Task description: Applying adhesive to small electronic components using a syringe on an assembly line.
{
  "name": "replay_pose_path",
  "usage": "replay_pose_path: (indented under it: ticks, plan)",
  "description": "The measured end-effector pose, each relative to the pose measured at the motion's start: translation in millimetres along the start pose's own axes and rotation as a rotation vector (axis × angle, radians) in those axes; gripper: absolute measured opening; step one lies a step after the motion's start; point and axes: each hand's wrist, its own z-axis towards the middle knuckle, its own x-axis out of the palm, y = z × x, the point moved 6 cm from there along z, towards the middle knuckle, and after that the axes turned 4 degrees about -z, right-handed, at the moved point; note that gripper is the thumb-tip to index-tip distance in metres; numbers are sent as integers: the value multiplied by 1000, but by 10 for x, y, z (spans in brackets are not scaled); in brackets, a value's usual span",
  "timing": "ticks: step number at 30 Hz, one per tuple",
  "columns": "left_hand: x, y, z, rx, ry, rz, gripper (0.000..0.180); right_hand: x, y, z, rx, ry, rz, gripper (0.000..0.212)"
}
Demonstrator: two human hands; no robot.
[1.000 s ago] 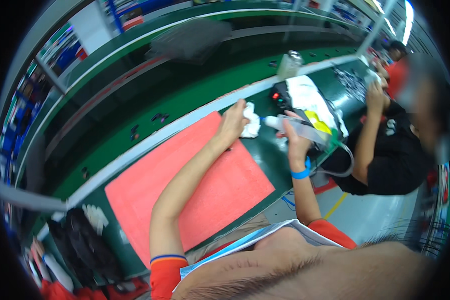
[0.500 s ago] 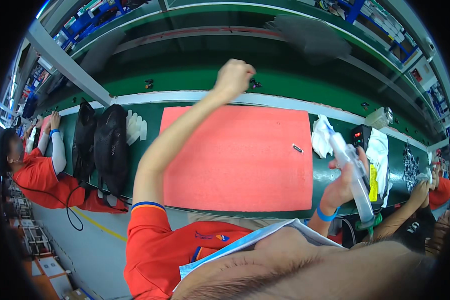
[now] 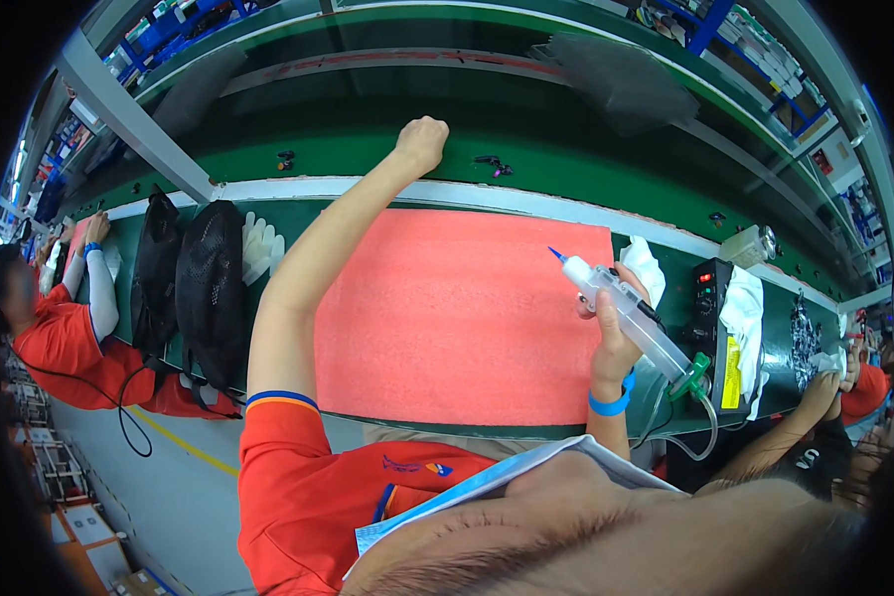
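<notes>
My left hand [image 3: 423,143] is curled closed over the green belt beyond the mat. Its fingertips are turned away, so whatever it may hold is hidden. In my right hand [image 3: 613,333] is a clear dispensing syringe [image 3: 664,356] with a blue needle tip, a green cap and a thin air hose at its rear. The syringe slants over the right side of the pink foam mat [image 3: 447,318], tip pointing far left. The right fingertips are low over the mat's right part. Small dark parts [image 3: 494,165] lie on the belt right of my left hand.
Right of the mat are crumpled white tissue [image 3: 642,268], a black control box [image 3: 708,298], white cloth [image 3: 744,308] and a clear jar [image 3: 750,244]. Black mesh bags [image 3: 212,288] and pale gloves [image 3: 260,246] lie left. Co-workers sit on both sides. A white rail [image 3: 526,205] borders the belt.
My left hand has moved left over the belt. My right hand has brought the syringe left over the mat, tilting its tip left. The small dark part on the mat no longer shows.
</notes>
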Motion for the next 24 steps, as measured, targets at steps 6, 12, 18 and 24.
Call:
replay_pose_path:
  ticks: [6, 12, 18, 24]
  plan:
    - [-282, 28, -245, 38, -165, -437, 11, 48, 11, 0, -31, 46, -12, 34]
    - [-253, -441, -862, -116, 242, -889, 15, 36, 17, -8, -54, 21, -2, 34]
    - [51, -894, -1333, -250, 641, -1473, 13, 43, 42, -64, -29, 15, 18, 36]
    - [217, -1112, -1564, -345, 703, -1770, 12, -72, -114, -116, -145, 24, -127, 36]
